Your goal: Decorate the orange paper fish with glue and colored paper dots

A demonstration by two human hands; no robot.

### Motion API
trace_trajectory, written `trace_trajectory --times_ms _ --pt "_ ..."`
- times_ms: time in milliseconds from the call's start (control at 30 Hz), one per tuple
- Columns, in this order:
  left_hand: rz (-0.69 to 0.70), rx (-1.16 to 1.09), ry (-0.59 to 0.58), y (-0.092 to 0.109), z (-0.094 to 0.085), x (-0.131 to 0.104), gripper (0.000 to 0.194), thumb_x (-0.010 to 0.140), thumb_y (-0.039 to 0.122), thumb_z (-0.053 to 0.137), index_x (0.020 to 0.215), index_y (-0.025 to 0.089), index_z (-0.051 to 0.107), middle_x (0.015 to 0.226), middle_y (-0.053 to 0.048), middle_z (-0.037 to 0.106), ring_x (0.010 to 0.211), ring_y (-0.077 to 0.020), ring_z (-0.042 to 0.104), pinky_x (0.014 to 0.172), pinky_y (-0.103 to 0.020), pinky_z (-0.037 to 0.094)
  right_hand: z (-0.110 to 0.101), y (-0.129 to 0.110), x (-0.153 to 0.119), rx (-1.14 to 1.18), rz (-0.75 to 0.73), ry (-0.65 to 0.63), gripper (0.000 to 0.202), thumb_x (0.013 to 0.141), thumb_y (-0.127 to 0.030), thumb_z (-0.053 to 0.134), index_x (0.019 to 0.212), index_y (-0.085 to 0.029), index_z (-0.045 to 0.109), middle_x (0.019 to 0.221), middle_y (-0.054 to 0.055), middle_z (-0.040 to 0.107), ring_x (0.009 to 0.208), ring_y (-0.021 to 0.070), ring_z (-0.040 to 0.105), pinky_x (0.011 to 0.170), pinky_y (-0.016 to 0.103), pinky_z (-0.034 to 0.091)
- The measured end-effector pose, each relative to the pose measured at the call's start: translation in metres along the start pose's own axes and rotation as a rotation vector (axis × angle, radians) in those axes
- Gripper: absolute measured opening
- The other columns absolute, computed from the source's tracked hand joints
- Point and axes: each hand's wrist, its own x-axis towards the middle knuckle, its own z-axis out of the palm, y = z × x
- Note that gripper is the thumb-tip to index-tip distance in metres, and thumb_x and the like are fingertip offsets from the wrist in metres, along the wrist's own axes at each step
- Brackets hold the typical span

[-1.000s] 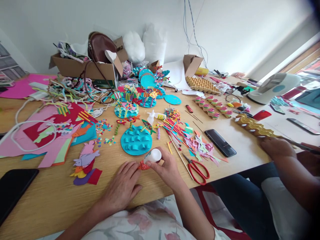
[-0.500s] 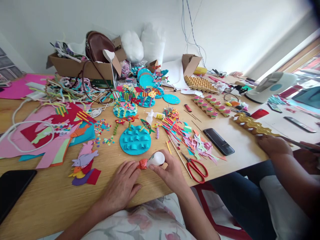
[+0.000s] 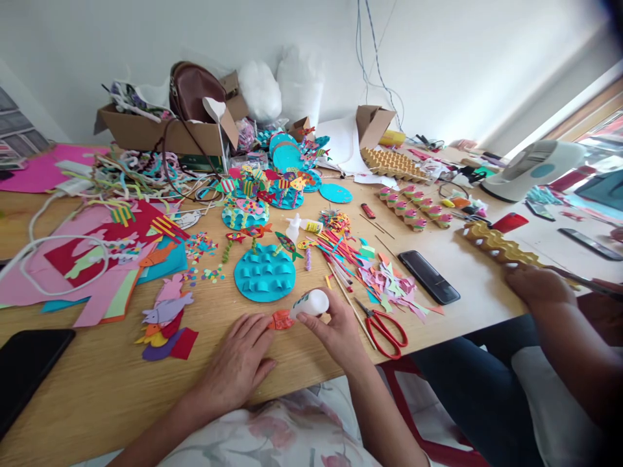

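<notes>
My right hand (image 3: 335,327) grips a white glue bottle (image 3: 310,303), tipped over with its nozzle end down at an orange-red paper fish (image 3: 281,320). The fish lies flat on the table in front of me. My left hand (image 3: 247,350) rests flat with fingers stretched out, its fingertips at the fish's left end. Just beyond is a round turquoise disc (image 3: 265,272) with rows of raised paper loops. Small paper fish on twisted stems stand behind that disc. Red-handled scissors (image 3: 387,334) lie to the right of my right hand.
Paper scraps (image 3: 389,279) and a black phone (image 3: 428,277) lie to the right. Cut paper fish (image 3: 168,311) are piled at left, near another dark device (image 3: 34,370). At far right a co-worker's hand (image 3: 538,288) holds an egg-carton strip (image 3: 496,245).
The glue bottle in my right hand has shifted slightly right and up along the fish, showing more of it. My left hand stays in place. The view has shifted slightly.
</notes>
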Motion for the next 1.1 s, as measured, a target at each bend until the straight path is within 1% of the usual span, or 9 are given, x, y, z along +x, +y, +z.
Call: trace_trajectory --times_ms 167,300,433,567,700,833,900,1000,1100 --pt "-0.033 -0.061 -0.017 -0.001 -0.007 0.005 0.032 0.075 0.014 0.056 0.107 0.017 0.055 0.118 -0.009 0.053 0.11 -0.0242 0.046 0.096 -0.044 0.038 -0.008 0.019 0.003 0.457 0.145 0.183 0.024 0.066 -0.033 0.071 0.081 -0.02 0.057 0.075 -0.001 0.059 0.069 0.0144 0.055 0.063 0.026 0.045" --pt "-0.048 -0.134 -0.034 -0.004 -0.013 0.01 0.023 0.075 0.013 0.057 0.097 0.019 0.06 0.112 -0.007 0.055 0.105 -0.0232 0.048 0.092 -0.042 0.041 -0.006 0.027 0.004 0.809 0.289 0.371 0.028 0.062 -0.032 0.073 0.082 -0.02 0.059 0.074 -0.002 0.061 0.063 0.0114 0.055 0.054 0.023 0.044" --pt "-0.018 -0.2 -0.003 -0.008 -0.015 0.013 0.021 0.078 0.014 0.052 0.096 0.02 0.06 0.105 -0.006 0.058 0.099 -0.0205 0.052 0.088 -0.038 0.045 -0.005 0.03 0.005 1.011 0.399 0.415 0.026 0.062 -0.032 0.073 0.079 -0.02 0.057 0.072 -0.003 0.061 0.061 0.0105 0.057 0.05 0.021 0.044" --pt "0.001 -0.303 0.14 -0.01 -0.02 0.014 0.021 0.084 0.013 0.042 0.088 0.019 0.062 0.089 -0.004 0.063 0.087 -0.0161 0.058 0.077 -0.029 0.049 -0.007 0.03 0.007 1.12 0.446 0.438 0.023 0.064 -0.03 0.072 0.075 -0.021 0.054 0.062 -0.006 0.058 0.052 0.0082 0.053 0.045 0.019 0.043" --pt "-0.123 -0.537 0.157 -0.003 -0.025 0.023 0.018 0.084 0.018 0.045 0.087 0.021 0.062 0.081 -0.002 0.066 0.077 -0.0135 0.062 0.071 -0.023 0.051 -0.004 0.022 0.01 1.149 0.466 0.397 0.024 0.066 -0.036 0.069 0.081 -0.023 0.056 0.072 -0.003 0.063 0.056 0.0116 0.056 0.043 0.021 0.044" --pt "-0.268 -0.91 0.137 0.01 -0.018 0.043 0.036 0.079 0.025 0.052 0.115 0.02 0.052 0.113 -0.008 0.06 0.098 -0.0187 0.059 0.083 -0.031 0.05 0.012 0.006 0.011 1.255 0.49 0.274 0.022 0.068 -0.036 0.067 0.084 -0.023 0.059 0.074 -0.002 0.064 0.057 0.0111 0.057 0.047 0.021 0.046" --pt "-0.278 -1.103 0.143 0.014 -0.011 0.054 0.043 0.079 0.028 0.054 0.12 0.019 0.045 0.121 -0.01 0.054 0.107 -0.0216 0.054 0.086 -0.034 0.049 0.022 -0.003 0.009 1.298 0.502 0.182 0.021 0.067 -0.036 0.068 0.081 -0.022 0.06 0.071 -0.002 0.064 0.057 0.0117 0.057 0.049 0.022 0.048" --pt "-0.281 -1.313 0.163 0.018 -0.007 0.065 0.042 0.08 0.033 0.054 0.118 0.019 0.044 0.114 -0.009 0.058 0.103 -0.0213 0.057 0.088 -0.035 0.047 0.034 -0.01 0.005 1.344 0.519 0.085 0.023 0.065 -0.036 0.07 0.079 -0.021 0.061 0.073 0.0 0.063 0.061 0.0123 0.057 0.055 0.023 0.049" --pt "-0.351 -1.363 0.212 0.017 -0.01 0.069 0.039 0.08 0.038 0.054 0.112 0.017 0.048 0.106 -0.007 0.062 0.097 -0.0206 0.059 0.085 -0.033 0.048 0.034 -0.009 0.001 1.233 0.494 0.026 0.022 0.068 -0.038 0.068 0.081 -0.021 0.061 0.078 0.0 0.062 0.065 0.0127 0.057 0.06 0.025 0.049"
